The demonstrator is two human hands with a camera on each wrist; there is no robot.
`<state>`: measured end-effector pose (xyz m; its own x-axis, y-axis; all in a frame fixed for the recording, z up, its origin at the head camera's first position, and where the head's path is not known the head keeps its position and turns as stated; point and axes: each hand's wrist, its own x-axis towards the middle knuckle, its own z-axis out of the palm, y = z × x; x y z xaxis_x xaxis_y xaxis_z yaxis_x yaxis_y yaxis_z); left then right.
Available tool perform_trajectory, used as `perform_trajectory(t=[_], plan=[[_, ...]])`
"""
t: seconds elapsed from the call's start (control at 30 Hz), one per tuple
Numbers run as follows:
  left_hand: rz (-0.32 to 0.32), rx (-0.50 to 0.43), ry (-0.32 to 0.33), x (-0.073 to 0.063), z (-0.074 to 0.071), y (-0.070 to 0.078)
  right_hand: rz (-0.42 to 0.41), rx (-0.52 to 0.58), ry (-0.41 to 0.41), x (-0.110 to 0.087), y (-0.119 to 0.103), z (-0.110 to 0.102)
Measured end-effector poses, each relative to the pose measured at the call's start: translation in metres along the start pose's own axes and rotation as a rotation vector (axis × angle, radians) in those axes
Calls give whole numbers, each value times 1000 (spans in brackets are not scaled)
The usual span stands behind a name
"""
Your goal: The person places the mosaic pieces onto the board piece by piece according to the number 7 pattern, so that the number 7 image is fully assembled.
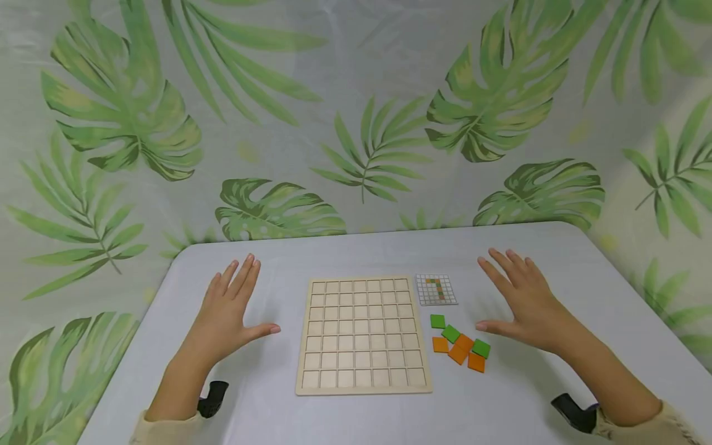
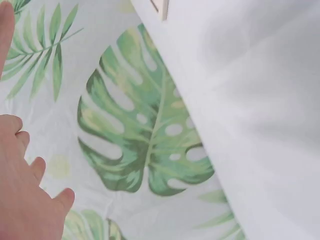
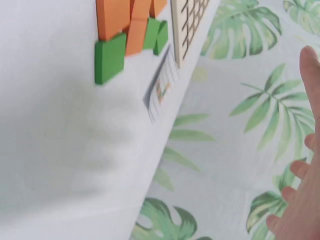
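Observation:
A square wooden grid board (image 1: 361, 337) lies flat on the table, its cells bare. My left hand (image 1: 227, 318) hovers left of it, fingers straight and thumb spread, holding nothing. On the other side, my right hand (image 1: 525, 303) is held above the table with its fingers extended and no object in it. Between board and right hand lie several loose square tiles, among them a green tile (image 1: 437, 321) and an orange tile (image 1: 440, 345). Behind the tiles is a small pattern card (image 1: 436, 290) printed with a grid and a few orange and green squares.
The table (image 1: 250, 408) wears a white cover and has rounded far corners. A leaf-patterned cloth (image 1: 367, 154) hangs behind and beside it. Each wrist carries a black strap-like piece, such as the wrist mount (image 1: 213, 398) on the left.

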<state>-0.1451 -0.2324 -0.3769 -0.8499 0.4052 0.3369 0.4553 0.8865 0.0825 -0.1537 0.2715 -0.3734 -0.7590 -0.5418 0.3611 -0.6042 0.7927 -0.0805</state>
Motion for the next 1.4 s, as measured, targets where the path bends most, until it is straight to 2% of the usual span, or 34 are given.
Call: perform_trajectory(t=[0.2, 0.4, 0.6, 0.73, 0.87, 0.97, 1.13, 1.27, 1.4], plan=[[-16, -157, -40, -2, 26, 15, 13, 154, -30, 0, -15, 24], [-45, -352, -142, -6, 50, 29, 98, 310, -152, -5, -28, 52], [-81, -496, -277, -10, 69, 31, 131, 450, -257, -8, -33, 76], [-117, -548, -374, -14, 76, 30, 111, 491, -259, -10, -34, 86], [-146, -558, -427, -18, 78, 30, 97, 447, -238, -10, -35, 90], [-143, -558, -439, -21, 78, 30, 109, 421, -227, -9, -38, 91], [-103, -539, -431, -23, 80, 32, 141, 390, -232, -7, -41, 90], [-109, -597, -422, -23, 81, 34, 184, 425, -245, -3, -41, 85], [-136, -674, -403, -24, 84, 34, 179, 468, -190, 10, -43, 79]])
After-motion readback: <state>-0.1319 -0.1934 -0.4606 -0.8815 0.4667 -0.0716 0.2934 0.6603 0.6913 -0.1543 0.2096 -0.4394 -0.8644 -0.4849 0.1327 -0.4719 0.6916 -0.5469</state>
